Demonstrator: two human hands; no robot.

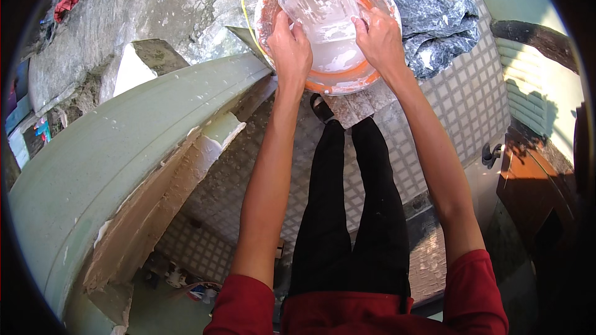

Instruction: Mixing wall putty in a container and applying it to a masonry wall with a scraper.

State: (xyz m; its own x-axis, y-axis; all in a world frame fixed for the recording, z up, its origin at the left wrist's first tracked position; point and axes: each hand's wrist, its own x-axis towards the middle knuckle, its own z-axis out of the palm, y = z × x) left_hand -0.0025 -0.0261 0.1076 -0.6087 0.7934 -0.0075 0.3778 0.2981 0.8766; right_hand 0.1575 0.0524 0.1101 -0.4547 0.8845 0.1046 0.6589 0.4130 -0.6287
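Between my two hands is a clear rectangular plastic tub (320, 3), tilted and smeared with white. My left hand (290, 48) grips its near left side, fingers curled and thumb on the edge. On the other side my right hand (380, 36) holds the tub's right edge, with its fingertips partly hidden. The tub is over a round basin (347, 84) with orange and white smears on its wall. Whitish liquid shows in the basin below the tub. I cannot tell whether the tub touches it.
Crumpled dark grey sheeting (437, 28) lies right of the basin. A thin yellow cord (247, 15) curves by its left rim. A long pale green ledge (124, 127) with a broken edge runs along the left. Patterned tiles (459, 96) cover the floor, and a brown wooden piece (534, 177) stands at right.
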